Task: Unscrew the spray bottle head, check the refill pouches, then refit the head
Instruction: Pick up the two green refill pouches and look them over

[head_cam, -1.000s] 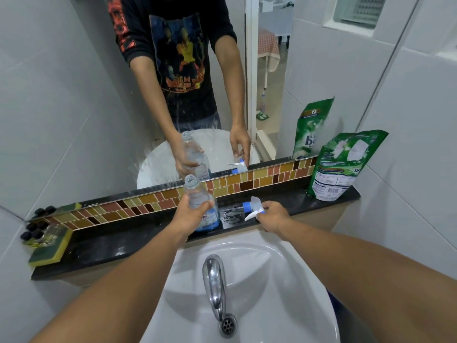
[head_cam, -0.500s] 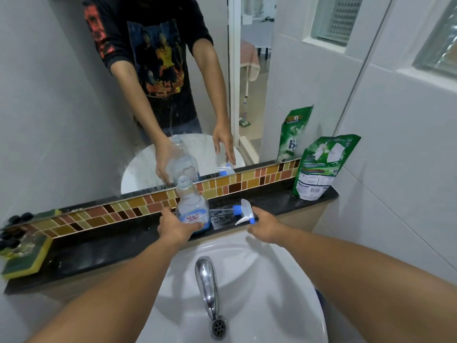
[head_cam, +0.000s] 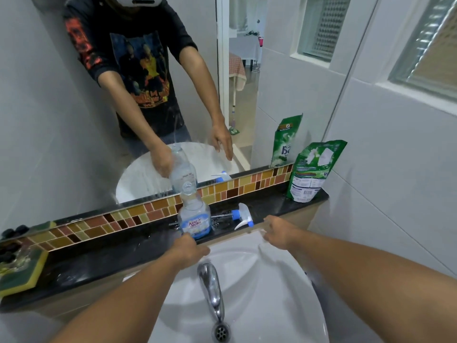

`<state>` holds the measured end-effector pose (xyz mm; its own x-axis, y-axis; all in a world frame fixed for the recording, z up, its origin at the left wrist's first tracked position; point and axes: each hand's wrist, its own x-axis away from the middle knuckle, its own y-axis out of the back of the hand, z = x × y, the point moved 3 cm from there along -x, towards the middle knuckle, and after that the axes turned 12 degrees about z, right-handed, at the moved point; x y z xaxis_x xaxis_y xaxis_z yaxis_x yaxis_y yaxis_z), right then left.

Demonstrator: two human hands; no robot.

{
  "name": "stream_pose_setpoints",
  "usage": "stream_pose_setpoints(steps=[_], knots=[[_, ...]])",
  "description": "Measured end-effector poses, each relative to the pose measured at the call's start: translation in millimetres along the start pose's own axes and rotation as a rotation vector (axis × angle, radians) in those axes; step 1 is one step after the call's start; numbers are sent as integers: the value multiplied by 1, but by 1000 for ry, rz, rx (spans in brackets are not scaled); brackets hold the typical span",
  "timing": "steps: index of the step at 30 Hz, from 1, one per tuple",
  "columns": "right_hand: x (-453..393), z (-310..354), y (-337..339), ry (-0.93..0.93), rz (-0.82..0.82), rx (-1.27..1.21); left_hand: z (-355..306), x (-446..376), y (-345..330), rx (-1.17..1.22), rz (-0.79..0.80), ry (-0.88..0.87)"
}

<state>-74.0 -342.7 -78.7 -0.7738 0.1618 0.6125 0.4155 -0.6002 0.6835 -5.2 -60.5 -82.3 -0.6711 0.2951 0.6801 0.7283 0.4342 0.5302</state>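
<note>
The clear spray bottle (head_cam: 194, 214) with a blue label stands upright on the black shelf (head_cam: 99, 258), its neck bare. Its white and blue spray head (head_cam: 241, 215) lies on its side on the shelf just right of the bottle. My left hand (head_cam: 190, 248) is at the bottle's foot, fingers hidden behind the knuckles, so its hold is unclear. My right hand (head_cam: 279, 231) hovers over the sink rim with fingers apart, a little right of the spray head and off it. A green refill pouch (head_cam: 311, 172) leans on the wall at the shelf's right end.
A white sink (head_cam: 259, 280) with a chrome tap (head_cam: 212, 290) lies below my hands. The mirror (head_cam: 74, 120) above the tiled strip reflects me and the pouch. A green and yellow sponge (head_cam: 22, 273) sits at the shelf's left end.
The right hand has let go of the spray head and drawn back over the sink. The left hand has slid down from the bottle's side to its foot.
</note>
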Motion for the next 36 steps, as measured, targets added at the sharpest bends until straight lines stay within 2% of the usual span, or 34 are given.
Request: stream_pose_setpoints(steps=[3,9,15,19,25,30,36], knots=[[-1,-27,19,-19,-23,4,-28,-5,-9,-112,13,37],[-1,-100,62,-56,-63,-28,-105,-15,-27,-243,-43,-22],[-12,-155,106,-69,-131,-109,-172,-39,-57,-167,-34,-120],[-25,-176,127,-53,-160,-120,-214,-60,-79,-109,-108,-216],[-48,-182,142,-18,-199,-304,-264,-86,-106,-87,-108,-271],[-62,-179,153,84,-288,-535,-302,-103,-116,32,-120,-313],[-72,-181,158,122,-281,-613,-329,-114,-110,284,-191,-383]])
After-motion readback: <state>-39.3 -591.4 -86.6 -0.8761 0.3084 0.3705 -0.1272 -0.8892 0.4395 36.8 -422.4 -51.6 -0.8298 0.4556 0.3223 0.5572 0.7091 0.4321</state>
